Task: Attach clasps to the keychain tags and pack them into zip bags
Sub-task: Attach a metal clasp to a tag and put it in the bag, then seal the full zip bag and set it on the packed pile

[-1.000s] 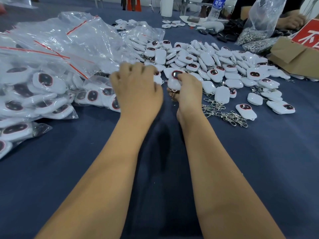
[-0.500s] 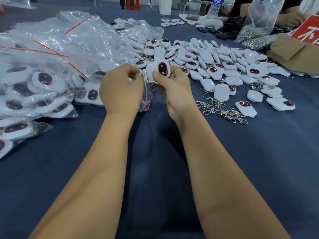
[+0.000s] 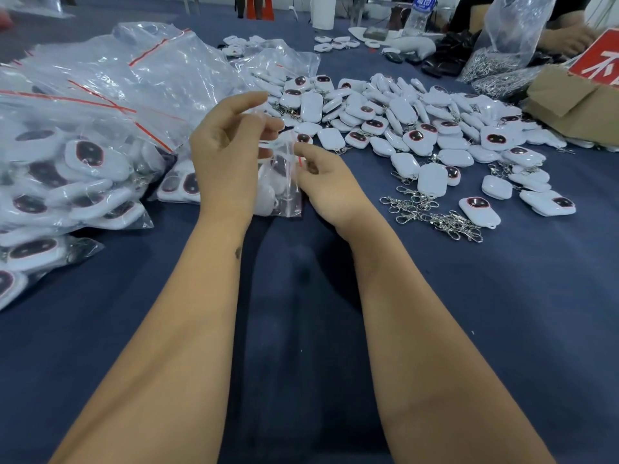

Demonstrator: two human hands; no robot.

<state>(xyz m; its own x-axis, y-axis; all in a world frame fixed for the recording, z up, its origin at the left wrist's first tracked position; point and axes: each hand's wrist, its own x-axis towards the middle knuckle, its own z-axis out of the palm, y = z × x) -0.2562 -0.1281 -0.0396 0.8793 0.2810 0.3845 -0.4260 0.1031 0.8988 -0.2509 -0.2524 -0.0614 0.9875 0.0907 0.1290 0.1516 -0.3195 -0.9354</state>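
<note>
Both hands meet over the middle of the bench (image 3: 301,329), which is covered in dark blue cloth. Between them hangs a small clear zip bag (image 3: 283,182) with a red strip at its mouth and a white keychain tag (image 3: 268,195) showing through the plastic; the bag's lower edge rests on the cloth. The left hand (image 3: 224,162) pinches the bag's top edge with thumb and curled fingers, its forefinger stretched out above. The right hand (image 3: 330,182) pinches the same mouth from the other side, fingers curled in.

Along the left edge lies a heap of filled zip bags (image 3: 77,155), their tags packed inside. Toward the far right of the bench spreads a pile of loose white tags (image 3: 402,122), and nearer the right hand sits a small tangle of metal clasps (image 3: 432,217). A cardboard box (image 3: 576,105) stands at the far right corner.
</note>
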